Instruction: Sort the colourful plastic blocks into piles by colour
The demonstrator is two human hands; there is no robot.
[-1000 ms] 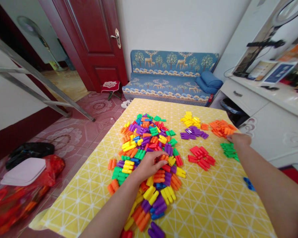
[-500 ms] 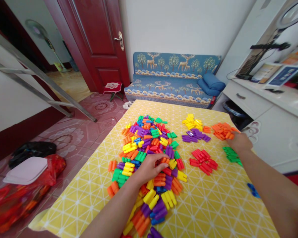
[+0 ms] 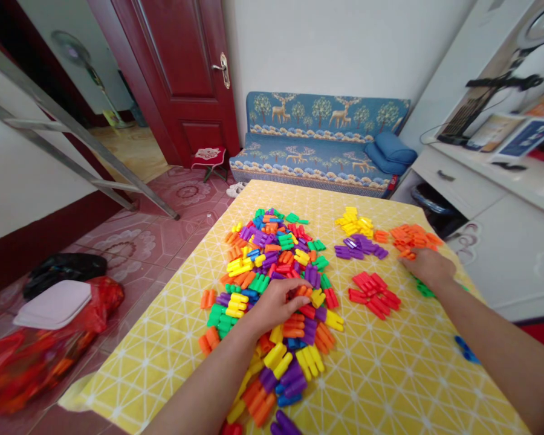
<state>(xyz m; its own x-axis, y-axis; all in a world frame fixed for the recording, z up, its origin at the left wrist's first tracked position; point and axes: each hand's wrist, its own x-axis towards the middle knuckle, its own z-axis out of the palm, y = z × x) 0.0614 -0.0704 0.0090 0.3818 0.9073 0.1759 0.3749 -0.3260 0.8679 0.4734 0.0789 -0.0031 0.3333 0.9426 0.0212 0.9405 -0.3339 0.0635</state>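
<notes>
A mixed heap of plastic bullet-shaped building blocks [image 3: 263, 281] in several colours covers the middle of the table. Over its right side, my left hand [image 3: 276, 308] is closed with an orange building block [image 3: 303, 292] between thumb and fingers. My right hand [image 3: 430, 267] is at the near edge of the orange pile [image 3: 412, 235], its fingertips closed on another orange block [image 3: 407, 255]. Close by lie purple blocks [image 3: 361, 248], red blocks [image 3: 375, 294] and yellow blocks [image 3: 354, 222]. Green blocks [image 3: 424, 289] are partly hidden under my right hand, and blue blocks [image 3: 466, 349] sit beside that forearm.
A yellow patterned cloth [image 3: 381, 386] covers the table. Behind it stands a blue sofa [image 3: 317, 145], with a white cabinet [image 3: 476, 193] to the right. On the floor at left are a red bag [image 3: 36, 368] and a metal ladder [image 3: 95, 157].
My right hand has shifted left and slightly nearer along the orange pile, with an orange block at its fingertips. My left hand stays over the heap. The view has turned slightly.
</notes>
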